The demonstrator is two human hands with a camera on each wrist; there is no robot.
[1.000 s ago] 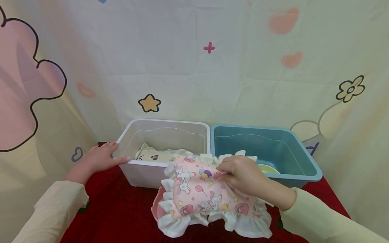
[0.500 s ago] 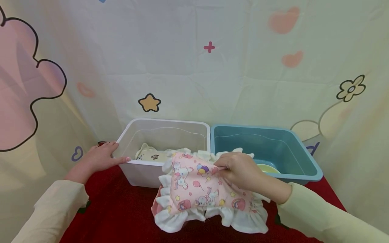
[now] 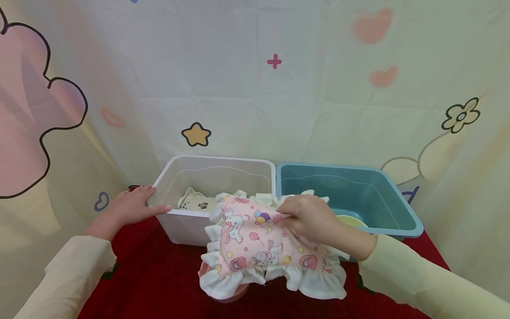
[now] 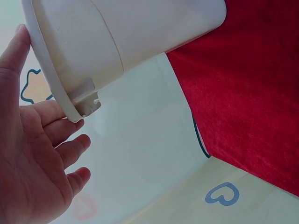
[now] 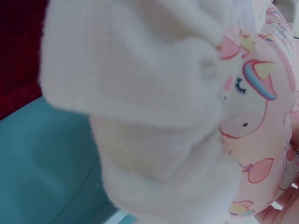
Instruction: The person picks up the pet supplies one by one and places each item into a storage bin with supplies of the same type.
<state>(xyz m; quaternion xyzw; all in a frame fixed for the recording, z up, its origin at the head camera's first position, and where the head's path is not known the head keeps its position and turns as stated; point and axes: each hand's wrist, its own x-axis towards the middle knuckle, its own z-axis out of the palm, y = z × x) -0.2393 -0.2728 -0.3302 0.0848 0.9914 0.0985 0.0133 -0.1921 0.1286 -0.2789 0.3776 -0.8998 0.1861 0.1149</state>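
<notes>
Item: pink cushion (image 3: pixel 255 241), unicorn print, white frill (image 3: pixel 215 283). Located before the two bins, its upper edge overlapping both near rims. Held tilted, printed face toward the wearer; the pinch falls near the upper edge, presumably so the soft body hangs below.

Item: white bin (image 3: pixel 185 230), on the left, a cream printed cloth piece (image 3: pixel 195 202) inside. Blue bin (image 3: pixel 376 195), just beside it, a pale yellow-green rounded thing (image 3: pixel 352 220) within, mostly hidden. Both bins face the person side by side, apparently for easy reach.

Item: pink object (image 3: pixel 237 292), on red cloth (image 3: pixel 159 274), largely covered by the cushion; kind unclear, contact with the frill not determinable.

Left hand (image 3: pixel 133 206): spread at the white bin's near-left corner, thumb along the front rim, fingers loosely extended at the side, gripping nothing firmly; probably steadying it.

Right hand (image 3: pixel 311 219): arm slanting in from the right, back of hand uppermost, thumb and fingers pinching the cushion's fabric.
</notes>
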